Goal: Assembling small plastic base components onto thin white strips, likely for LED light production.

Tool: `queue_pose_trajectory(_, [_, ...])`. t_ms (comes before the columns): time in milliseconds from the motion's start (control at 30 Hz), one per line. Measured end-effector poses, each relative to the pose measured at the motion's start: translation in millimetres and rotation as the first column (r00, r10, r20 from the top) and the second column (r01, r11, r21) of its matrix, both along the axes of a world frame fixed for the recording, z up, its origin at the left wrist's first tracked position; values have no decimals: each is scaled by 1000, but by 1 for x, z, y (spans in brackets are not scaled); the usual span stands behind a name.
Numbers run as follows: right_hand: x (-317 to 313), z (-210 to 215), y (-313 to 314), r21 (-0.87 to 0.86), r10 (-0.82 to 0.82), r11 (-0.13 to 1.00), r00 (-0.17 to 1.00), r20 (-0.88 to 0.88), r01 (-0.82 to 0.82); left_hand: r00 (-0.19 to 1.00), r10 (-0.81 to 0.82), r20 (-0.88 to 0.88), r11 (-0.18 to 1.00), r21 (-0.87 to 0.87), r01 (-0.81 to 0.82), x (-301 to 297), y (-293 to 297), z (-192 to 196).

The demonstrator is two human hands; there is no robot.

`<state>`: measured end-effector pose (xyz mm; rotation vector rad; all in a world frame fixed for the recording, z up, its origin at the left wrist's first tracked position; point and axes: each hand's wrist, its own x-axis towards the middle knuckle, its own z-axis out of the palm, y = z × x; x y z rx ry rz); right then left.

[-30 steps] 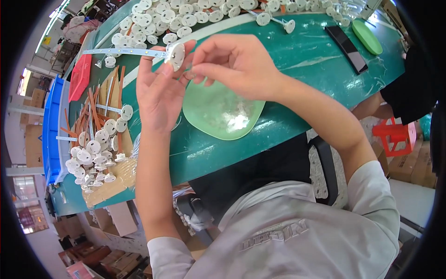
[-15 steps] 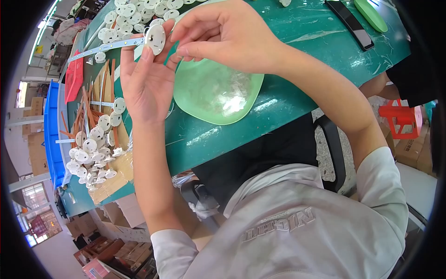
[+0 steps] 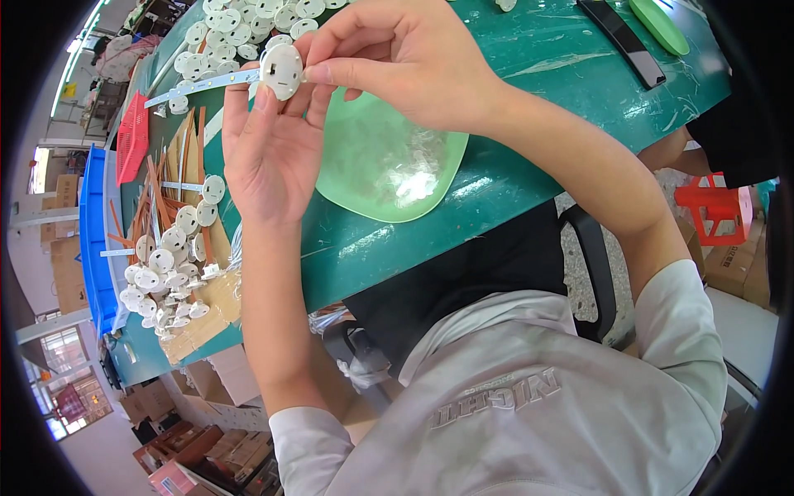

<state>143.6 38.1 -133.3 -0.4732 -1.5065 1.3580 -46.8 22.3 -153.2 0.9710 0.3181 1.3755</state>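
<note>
My left hand (image 3: 269, 169) holds a round white plastic end cap (image 3: 284, 74) between thumb and fingers, its slotted face turned up. From the cap a thin pale LED strip (image 3: 207, 84) runs out to the left. At the cap's right edge my right hand (image 3: 422, 70) is closed in a pinch, thumb against fingers; whatever sits in the pinch is too small or hidden to make out. Below both hands lies a shallow light-green plate (image 3: 364, 186), clouded and shiny inside. Many similar white caps (image 3: 236, 33) lie heaped just beyond my left hand.
More capped strips (image 3: 169, 256) and brown strips lie on cardboard (image 3: 211, 318) at left, beside a red basket (image 3: 132, 140) and blue tray (image 3: 97, 240). A black phone (image 3: 622, 43) and small green dish (image 3: 660, 25) are far right. Another person's leg (image 3: 666, 153) shows near a red stool (image 3: 715, 211).
The cap has turned its face more toward me and shifted slightly right with my left hand. The strip's far end moved right. My right fingertips have come up to the cap's edge.
</note>
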Motion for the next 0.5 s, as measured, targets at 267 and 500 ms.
queue_pose_trajectory(267, [4, -7, 10, 879, -567, 236, 793, -223, 415, 999, 29, -18, 999, 34, -28, 5, -6, 9])
queue_pose_trajectory(500, [1, -16, 19, 859, -532, 299, 820, -211, 415, 999, 30, -36, 998, 53, -28, -1, -4, 9])
